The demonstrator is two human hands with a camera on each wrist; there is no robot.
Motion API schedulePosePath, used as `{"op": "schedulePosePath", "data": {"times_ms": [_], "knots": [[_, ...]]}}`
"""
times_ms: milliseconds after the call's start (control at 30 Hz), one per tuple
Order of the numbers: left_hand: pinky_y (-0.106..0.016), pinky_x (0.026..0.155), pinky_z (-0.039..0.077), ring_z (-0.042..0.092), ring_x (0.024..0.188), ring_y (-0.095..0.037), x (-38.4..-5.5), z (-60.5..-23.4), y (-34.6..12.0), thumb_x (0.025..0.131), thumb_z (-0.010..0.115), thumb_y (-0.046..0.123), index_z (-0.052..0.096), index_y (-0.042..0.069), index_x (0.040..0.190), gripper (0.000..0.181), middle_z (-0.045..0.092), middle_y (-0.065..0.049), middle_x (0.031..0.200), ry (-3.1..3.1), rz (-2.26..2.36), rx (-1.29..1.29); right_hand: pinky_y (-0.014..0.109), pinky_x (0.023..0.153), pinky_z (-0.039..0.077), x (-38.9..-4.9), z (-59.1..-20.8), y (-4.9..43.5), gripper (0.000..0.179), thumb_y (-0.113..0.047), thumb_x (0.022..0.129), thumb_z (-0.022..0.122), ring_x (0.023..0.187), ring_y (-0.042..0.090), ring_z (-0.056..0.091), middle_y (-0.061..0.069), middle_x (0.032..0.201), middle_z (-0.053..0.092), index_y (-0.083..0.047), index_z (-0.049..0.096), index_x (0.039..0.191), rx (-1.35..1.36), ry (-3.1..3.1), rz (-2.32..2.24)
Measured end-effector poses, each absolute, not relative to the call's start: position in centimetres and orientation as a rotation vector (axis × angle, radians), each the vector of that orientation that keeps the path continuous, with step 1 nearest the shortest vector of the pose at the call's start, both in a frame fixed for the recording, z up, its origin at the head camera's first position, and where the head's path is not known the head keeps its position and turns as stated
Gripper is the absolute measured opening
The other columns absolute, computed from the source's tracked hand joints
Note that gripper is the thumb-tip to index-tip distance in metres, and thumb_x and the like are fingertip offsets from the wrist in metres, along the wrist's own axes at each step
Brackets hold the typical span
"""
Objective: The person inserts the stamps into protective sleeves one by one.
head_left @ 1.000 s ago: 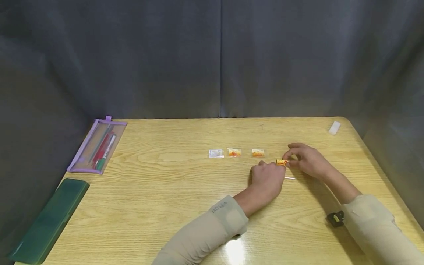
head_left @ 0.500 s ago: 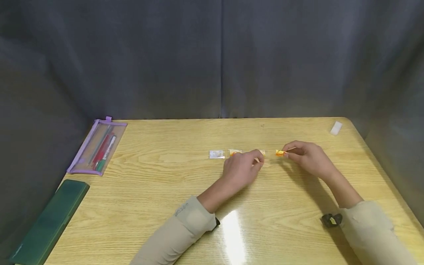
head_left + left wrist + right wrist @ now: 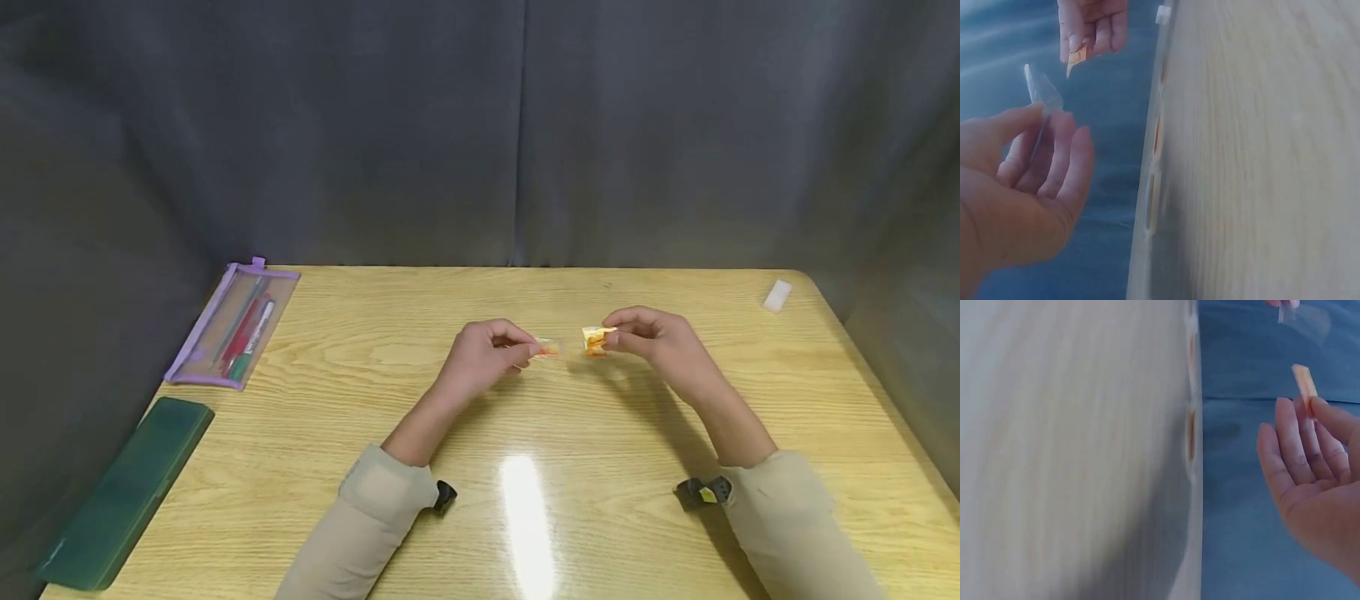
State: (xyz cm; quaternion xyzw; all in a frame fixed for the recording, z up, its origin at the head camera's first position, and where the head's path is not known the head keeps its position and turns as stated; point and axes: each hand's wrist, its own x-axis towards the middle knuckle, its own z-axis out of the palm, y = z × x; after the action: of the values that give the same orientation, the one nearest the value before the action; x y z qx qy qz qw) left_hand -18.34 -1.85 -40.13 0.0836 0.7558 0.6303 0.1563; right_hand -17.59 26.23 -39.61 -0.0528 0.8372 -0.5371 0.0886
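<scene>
My left hand [image 3: 480, 360] pinches a small clear plastic bag [image 3: 1045, 92] between thumb and fingers, raised over the table in the left wrist view. Facing it, my right hand [image 3: 667, 348] holds a small yellow-orange folded paper [image 3: 596, 337] by one end. A gap separates bag and paper. The same paper [image 3: 1304, 384] points up from thumb and fingers in the right wrist view. Small flat packets lie in a row behind the hands; one orange packet [image 3: 1191, 437] shows edge-on there. The left hand hides part of the row in the head view.
On the left are a purple-edged mesh pouch [image 3: 232, 333] with pens and a long green case [image 3: 123, 500]. A white block [image 3: 777, 296] sits at the far right corner. Dark curtains [image 3: 375, 150] hang behind the wooden table [image 3: 615, 517].
My left hand has moved left and away from the right hand, and holds the clear bag. My right hand has shifted slightly left and up with the yellow-orange paper. The view has turned slightly.
</scene>
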Motion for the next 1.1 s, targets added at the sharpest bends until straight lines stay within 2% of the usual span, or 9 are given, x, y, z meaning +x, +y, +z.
{"op": "schedulePosePath", "data": {"times_ms": [133,300,500,600,733,833,967,1067,1100], "knots": [[-0.052,0.086,0.062,0.068,0.097,-0.044,-18.9,-40.4,-2.1,0.094,0.072,0.013,0.076,0.006,0.098,0.009,0.073,-0.019,0.102,2.133,1.941,0.2,0.025,0.092,0.058,-18.1,-40.0,25.3,0.031,-0.026,0.099,0.068,0.105,0.006,0.065,-0.011,0.107,0.069,-0.003,0.068,0.119,-0.121,2.421,-1.741],[-0.048,0.085,0.063,0.068,0.1,-0.041,-19.5,-40.9,-2.3,0.095,0.067,0.009,0.073,0.004,0.098,0.008,0.073,-0.02,0.107,2.102,2.054,0.115,0.018,0.091,0.057,-18.6,-40.3,24.4,0.031,-0.022,0.1,0.067,0.106,0.004,0.066,-0.013,0.11,0.069,0.0,0.068,0.122,-0.082,2.341,-1.829],[-0.041,0.089,0.062,0.071,0.1,-0.024,-19.8,-41.3,-2.4,0.091,0.075,0.015,0.081,0.006,0.099,0.013,0.077,-0.009,0.105,2.141,2.03,0.041,0.02,0.093,0.058,-18.8,-40.2,23.6,0.035,-0.018,0.101,0.065,0.103,0.003,0.07,-0.007,0.115,0.072,0.003,0.065,0.13,-0.05,2.273,-1.894],[-0.037,0.088,0.062,0.074,0.099,-0.022,-19.9,-41.4,-2.3,0.089,0.078,0.017,0.082,0.007,0.101,0.015,0.079,-0.008,0.103,2.131,2.037,0.01,0.021,0.091,0.059,-18.8,-40.1,23.4,0.037,-0.017,0.101,0.064,0.097,0.005,0.072,-0.003,0.116,0.073,0.006,0.064,0.13,-0.046,2.26,-1.933],[-0.036,0.084,0.064,0.075,0.094,-0.031,-19.9,-41.4,-2.1,0.09,0.076,0.007,0.078,-0.002,0.106,0.019,0.077,-0.016,0.101,2.035,2.141,-0.002,0.023,0.088,0.061,-19.0,-40.3,23.1,0.038,-0.017,0.101,0.065,0.091,0.007,0.072,-0.005,0.11,0.072,0.009,0.063,0.127,-0.03,2.245,-1.99],[-0.032,0.079,0.065,0.074,0.091,-0.035,-20.0,-41.4,-2.0,0.091,0.071,-0.002,0.071,-0.006,0.117,0.026,0.071,-0.014,0.093,1.966,2.224,-0.002,0.026,0.088,0.061,-19.1,-40.4,22.9,0.036,-0.015,0.101,0.065,0.088,0.008,0.072,-0.007,0.105,0.071,0.007,0.062,0.128,-0.026,2.232,-2.028],[-0.026,0.078,0.064,0.073,0.086,-0.026,-20.0,-41.2,-1.9,0.093,0.064,-0.007,0.06,0.0,0.137,0.045,0.066,-0.004,0.087,1.936,2.26,-0.013,0.027,0.086,0.062,-19.3,-40.4,22.9,0.04,-0.012,0.1,0.065,0.083,0.009,0.073,-0.009,0.096,0.073,0.004,0.057,0.136,-0.012,2.197,-2.072],[-0.027,0.08,0.064,0.072,0.085,-0.02,-20.0,-41.2,-1.9,0.095,0.065,-0.004,0.062,0.0,0.136,0.041,0.068,-0.009,0.094,1.958,2.208,-0.024,0.029,0.086,0.063,-19.4,-40.4,22.7,0.042,-0.01,0.1,0.064,0.082,0.008,0.073,-0.01,0.093,0.074,0.007,0.055,0.137,0.029,2.173,-2.066],[-0.028,0.082,0.064,0.073,0.088,-0.024,-19.9,-41.2,-1.9,0.096,0.066,-0.001,0.066,-0.001,0.131,0.036,0.069,-0.013,0.098,1.966,2.185,-0.026,0.031,0.087,0.063,-19.4,-40.4,22.7,0.042,-0.01,0.1,0.064,0.083,0.008,0.074,-0.009,0.094,0.073,0.008,0.055,0.137,0.046,2.168,-2.055]]}}
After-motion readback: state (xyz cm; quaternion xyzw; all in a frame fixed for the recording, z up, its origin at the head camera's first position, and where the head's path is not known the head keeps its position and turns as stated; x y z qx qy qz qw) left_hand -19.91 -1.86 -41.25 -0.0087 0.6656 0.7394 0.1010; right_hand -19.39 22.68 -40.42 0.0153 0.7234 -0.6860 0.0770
